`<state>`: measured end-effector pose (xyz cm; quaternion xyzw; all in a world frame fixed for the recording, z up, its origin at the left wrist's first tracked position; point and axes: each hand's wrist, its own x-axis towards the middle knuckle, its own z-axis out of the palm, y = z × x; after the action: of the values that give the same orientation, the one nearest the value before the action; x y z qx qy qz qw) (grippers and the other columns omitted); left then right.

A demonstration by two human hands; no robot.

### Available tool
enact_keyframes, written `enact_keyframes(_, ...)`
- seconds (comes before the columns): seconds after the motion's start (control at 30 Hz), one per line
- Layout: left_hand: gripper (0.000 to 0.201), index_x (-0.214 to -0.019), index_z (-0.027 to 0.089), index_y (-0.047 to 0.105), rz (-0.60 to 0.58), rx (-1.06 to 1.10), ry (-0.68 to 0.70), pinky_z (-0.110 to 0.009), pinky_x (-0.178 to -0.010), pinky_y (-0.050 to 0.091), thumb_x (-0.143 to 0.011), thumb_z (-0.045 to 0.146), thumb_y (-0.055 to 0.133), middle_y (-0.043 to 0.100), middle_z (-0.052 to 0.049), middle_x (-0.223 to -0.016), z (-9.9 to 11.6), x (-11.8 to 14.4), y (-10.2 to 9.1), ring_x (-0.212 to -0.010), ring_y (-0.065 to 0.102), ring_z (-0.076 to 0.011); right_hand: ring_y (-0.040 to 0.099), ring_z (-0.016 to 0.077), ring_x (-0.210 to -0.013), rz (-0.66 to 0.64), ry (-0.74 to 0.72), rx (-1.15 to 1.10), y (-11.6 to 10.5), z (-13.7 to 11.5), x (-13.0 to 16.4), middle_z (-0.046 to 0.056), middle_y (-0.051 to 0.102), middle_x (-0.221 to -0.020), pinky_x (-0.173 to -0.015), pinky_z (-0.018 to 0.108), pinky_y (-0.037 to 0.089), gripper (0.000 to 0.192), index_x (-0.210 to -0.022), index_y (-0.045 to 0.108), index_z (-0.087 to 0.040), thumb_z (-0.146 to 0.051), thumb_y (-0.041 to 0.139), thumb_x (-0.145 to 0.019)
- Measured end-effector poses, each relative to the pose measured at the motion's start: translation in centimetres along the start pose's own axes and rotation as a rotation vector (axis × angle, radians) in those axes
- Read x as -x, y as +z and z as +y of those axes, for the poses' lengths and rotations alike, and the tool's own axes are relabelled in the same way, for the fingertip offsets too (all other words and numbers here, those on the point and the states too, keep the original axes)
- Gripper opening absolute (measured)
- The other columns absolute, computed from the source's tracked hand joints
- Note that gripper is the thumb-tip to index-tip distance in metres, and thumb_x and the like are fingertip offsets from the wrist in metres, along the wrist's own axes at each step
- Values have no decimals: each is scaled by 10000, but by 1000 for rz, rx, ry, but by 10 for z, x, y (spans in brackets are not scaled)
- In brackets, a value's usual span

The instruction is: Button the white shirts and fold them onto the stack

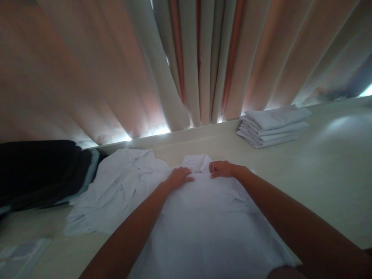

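Observation:
A white collared shirt (203, 221) lies spread in front of me, with its collar (197, 162) at the far end. My left hand (178, 178) rests on the cloth by the collar's left side, its thumb apart from the fingers. On the other side of the collar, my right hand (222, 169) has curled fingers that pinch the shirt's upper edge. Exactly how much cloth is between those fingertips is hard to see.
Crumpled white shirts (122, 186) lie to the left, beside a stack of dark folded clothes (40, 170). A stack of folded white garments (273, 126) sits at the back right. Clear plastic packaging (23, 255) is at lower left. Long curtains (203, 58) hang behind the table (328, 174).

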<state>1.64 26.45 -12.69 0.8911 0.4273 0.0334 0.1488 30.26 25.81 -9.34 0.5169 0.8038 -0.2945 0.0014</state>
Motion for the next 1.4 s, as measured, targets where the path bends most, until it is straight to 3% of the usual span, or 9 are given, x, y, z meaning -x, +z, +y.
enact_keyframes(0.17,389,-1139,237,658,-26,72,18,-351,-945,448,-929,534,520,691,-70,-1181,-5,1,-4,-1086,621,-261,647,199,-832,-82,-123,-116,-12,1,8,25,724,-887,-767,281,463,169,-891,721,-194,-313,672,-781)
enact_keyframes(0.43,423,-1216,254,628,-41,117,-29,-383,-942,461,-909,530,534,688,-81,-1216,-5,3,-5,-1098,632,-290,647,192,-902,-111,-167,-163,-4,-2,10,41,732,-1016,-805,267,466,221,-987,742,-204,-262,588,-840)
enact_keyframes(0.6,444,-1174,231,666,-72,111,-5,-391,-977,446,-898,554,540,682,-97,-1244,0,1,-10,-1131,621,-300,638,201,-889,-93,-143,-116,5,-1,8,46,717,-1026,-754,263,457,333,-1103,695,-202,-303,669,-787)
enact_keyframes(0.73,398,-1140,247,674,-77,93,0,-358,-955,453,-916,536,515,705,-72,-1190,-1,0,-15,-1104,632,-273,628,179,-792,-84,-158,-63,-2,-3,8,13,708,-873,-690,240,435,155,-881,704,-187,-300,668,-782)
enact_keyframes(0.9,505,-1204,250,655,-99,15,-75,-386,-949,453,-888,615,509,691,-106,-1233,-11,2,-18,-1127,632,-310,636,192,-896,53,-79,46,-1,-4,7,60,712,-1003,-760,252,433,153,-939,680,-178,-246,575,-852)
enact_keyframes(1.13,564,-1180,248,690,-120,-124,-173,-399,-970,436,-858,675,513,700,-113,-1231,-34,16,-23,-1141,633,-315,651,279,-992,188,81,260,28,5,22,117,706,-1100,-862,389,434,255,-1114,648,-211,-303,504,-925)
enact_keyframes(1.3,446,-1154,266,686,-38,-200,-220,-394,-963,433,-919,588,485,726,-80,-1148,-40,24,-25,-1070,658,-272,600,300,-1096,335,106,359,39,-2,42,145,674,-1153,-965,472,386,310,-1189,611,-187,-302,400,-993)
enact_keyframes(1.4,395,-1157,235,670,56,-247,-242,-438,-991,415,-952,508,472,703,-99,-1174,-36,32,-28,-1100,633,-283,525,304,-1217,417,93,392,46,-8,56,160,603,-1306,-1053,498,329,373,-1296,562,-179,-321,365,-1014)
